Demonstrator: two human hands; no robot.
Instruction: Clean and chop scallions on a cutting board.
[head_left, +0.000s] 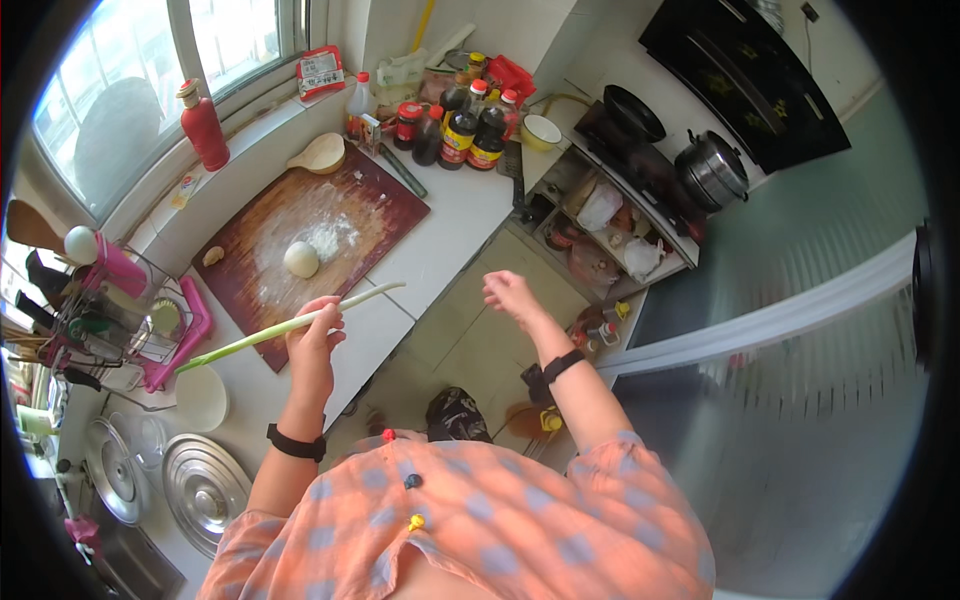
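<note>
My left hand (313, 337) grips a green onion (274, 331) around its middle, above the counter's front edge. The stalk's white end points right, and its green end reaches down left toward a pale bowl (202, 399). My right hand (514, 296) is in the air over the floor, fingers curled, with nothing visible in it. Behind my left hand lies a reddish wooden cutting board (390, 217) dusted with flour (330, 236). A smooth ball of dough (301, 259) rests on it, and a knob of ginger (214, 256) sits near its left corner.
A wooden ladle (322, 155) lies at the board's far edge. Sauce bottles (459, 135) crowd the counter's back corner, beside a cleaver (513, 176). At left stand a pink utensil rack (180, 337) and metal lids (206, 495). A steel pot (711, 171) is on the stove at right.
</note>
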